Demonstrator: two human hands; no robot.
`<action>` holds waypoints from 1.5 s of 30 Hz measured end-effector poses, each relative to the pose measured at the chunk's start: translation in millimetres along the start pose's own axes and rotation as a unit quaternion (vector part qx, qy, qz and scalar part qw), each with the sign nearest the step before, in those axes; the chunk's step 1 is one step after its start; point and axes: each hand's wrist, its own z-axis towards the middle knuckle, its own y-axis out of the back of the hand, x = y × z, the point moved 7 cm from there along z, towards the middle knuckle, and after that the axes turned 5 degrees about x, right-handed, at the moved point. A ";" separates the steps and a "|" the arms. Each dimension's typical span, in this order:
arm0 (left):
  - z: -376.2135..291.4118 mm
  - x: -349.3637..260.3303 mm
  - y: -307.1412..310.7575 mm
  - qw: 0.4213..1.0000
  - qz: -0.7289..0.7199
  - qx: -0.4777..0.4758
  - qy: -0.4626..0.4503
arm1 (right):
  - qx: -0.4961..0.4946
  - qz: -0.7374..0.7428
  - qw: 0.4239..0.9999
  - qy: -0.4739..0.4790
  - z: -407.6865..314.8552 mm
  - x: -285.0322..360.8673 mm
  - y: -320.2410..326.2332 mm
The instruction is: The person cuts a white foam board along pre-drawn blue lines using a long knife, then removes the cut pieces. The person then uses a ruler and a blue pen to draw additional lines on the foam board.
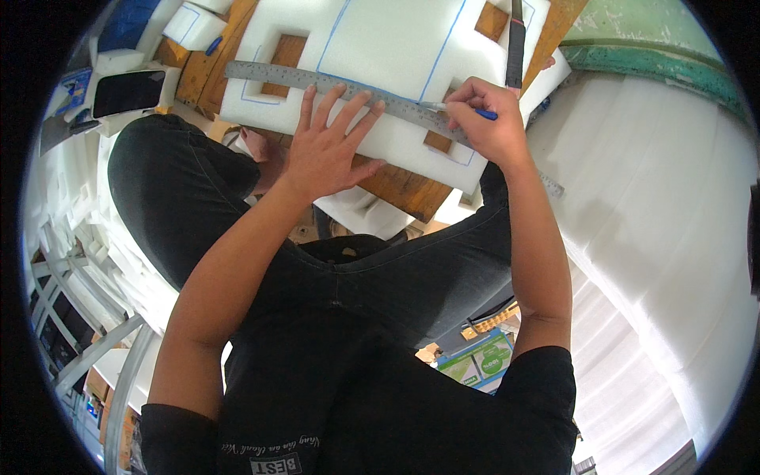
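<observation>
A white foam block [380, 41] with rectangular cut-outs and blue drawn lines lies before me on a wooden surface [404, 187]. Across its near part runs a long steel ruler [267, 72], slanting down to the right, with a far end showing past my right forearm. My left hand [326, 154] rests with spread fingers on the ruler and the foam, pressing with the fingertips. In my right hand [493, 122] is a pen with a blue end [485, 113]. Its tip touches the ruler's upper edge, near the corner of a blue line.
Beside my right hand lies a dark tool with a black-wrapped handle [514, 53]. A phone [129, 93] sits in white foam at the left, near a foam piece with a blue pen [214, 46]. Large white foam sheets [653, 178] stand at the right.
</observation>
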 end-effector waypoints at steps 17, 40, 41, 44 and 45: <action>1.7 -2.5 6.6 0.999 -0.021 0.041 0.000 | -0.211 -0.345 0.907 0.121 -114.5 -63.0 48.5; 230.9 62.2 31.9 0.996 0.080 0.001 -0.039 | -0.255 -0.185 0.945 0.089 53.1 -99.3 206.3; 232.7 62.7 32.3 0.996 0.075 0.007 -0.040 | -0.253 -0.188 0.945 0.087 53.2 -99.4 205.8; 233.8 64.9 34.0 0.996 0.075 0.006 -0.040 | -0.242 -0.203 0.945 0.088 55.4 -85.8 207.0; 234.6 65.0 34.4 0.997 0.073 0.009 -0.036 | -0.236 -0.212 0.944 0.091 55.6 -80.7 208.1</action>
